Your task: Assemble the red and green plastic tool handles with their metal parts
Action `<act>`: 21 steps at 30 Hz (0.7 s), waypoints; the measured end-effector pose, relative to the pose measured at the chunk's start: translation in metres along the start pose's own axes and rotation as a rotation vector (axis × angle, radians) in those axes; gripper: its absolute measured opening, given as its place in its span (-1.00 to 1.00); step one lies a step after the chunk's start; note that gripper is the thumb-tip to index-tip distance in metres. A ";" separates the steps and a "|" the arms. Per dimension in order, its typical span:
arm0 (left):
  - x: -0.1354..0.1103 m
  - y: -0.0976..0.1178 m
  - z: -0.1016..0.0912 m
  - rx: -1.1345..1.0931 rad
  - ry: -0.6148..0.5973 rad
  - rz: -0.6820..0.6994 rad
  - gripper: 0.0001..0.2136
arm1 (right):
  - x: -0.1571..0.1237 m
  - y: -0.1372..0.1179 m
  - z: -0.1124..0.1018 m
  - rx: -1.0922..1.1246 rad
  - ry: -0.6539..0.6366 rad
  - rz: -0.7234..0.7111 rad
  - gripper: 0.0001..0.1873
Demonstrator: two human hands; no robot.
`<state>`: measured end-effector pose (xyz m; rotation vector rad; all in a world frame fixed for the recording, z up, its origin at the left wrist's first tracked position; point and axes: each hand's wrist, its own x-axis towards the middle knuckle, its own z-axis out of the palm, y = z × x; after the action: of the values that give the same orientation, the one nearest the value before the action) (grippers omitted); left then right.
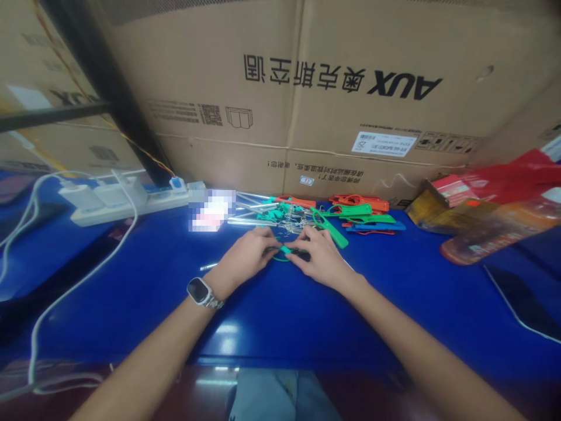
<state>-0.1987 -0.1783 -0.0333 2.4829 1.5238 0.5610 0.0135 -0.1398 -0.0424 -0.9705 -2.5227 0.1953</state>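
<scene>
My left hand, with a watch on its wrist, is closed in a pinch on the left side of a small green plastic piece. From the other side, the thumb and fingers of my right hand pinch the same piece. A thin green curved edge shows below it, and my fingers hide most of its shape. Just beyond my hands lies a pile of metal rods, small green parts and thin metal bits. Another metal rod pokes out beside my left wrist.
Green handles, orange handles and a blue handle lie behind my right hand. A white power strip with cables sits left. A drink bottle and a phone lie right. A large cardboard box walls off the back.
</scene>
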 end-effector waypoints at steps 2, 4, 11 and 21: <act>0.001 0.003 -0.002 0.088 -0.015 0.019 -0.80 | 0.000 0.000 0.001 -0.021 0.001 0.006 -0.73; 0.001 0.005 -0.004 0.158 -0.029 0.033 -0.79 | 0.000 -0.001 0.000 -0.042 0.003 0.010 -0.73; -0.009 0.003 -0.007 0.247 -0.035 0.066 -0.72 | -0.001 -0.006 0.000 -0.073 0.013 0.061 -0.75; -0.019 -0.003 -0.005 0.265 0.032 0.068 -0.68 | 0.000 -0.011 0.006 -0.036 0.055 0.143 -0.78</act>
<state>-0.2106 -0.1939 -0.0345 2.7429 1.6259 0.4351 0.0045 -0.1477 -0.0450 -1.1557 -2.4162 0.1647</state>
